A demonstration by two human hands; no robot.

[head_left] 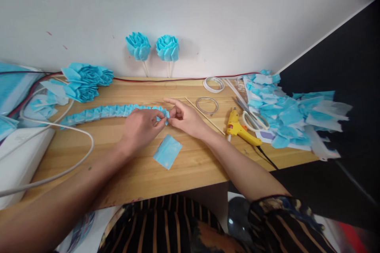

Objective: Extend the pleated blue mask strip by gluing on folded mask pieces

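Note:
A long ruffled strip of blue crepe paper [101, 112] lies across the wooden table, its right end between my hands. My left hand [145, 124] pinches that end with thumb and forefinger. From the right, my right hand [185, 118] pinches the same end with thumb and fingertips, one finger stretched out. Just below my hands lies a loose blue paper square [168, 151]. Where my fingertips meet, the folded paper is partly hidden.
Two blue paper flowers [138, 46] on sticks lean at the wall. At right are a yellow glue gun [237, 126], scissors [252, 118], a thin stick [204, 115], a wire coil [207, 105], a tape roll [213, 84] and piled blue petals [273, 106]. A white cable [92, 142] loops at left.

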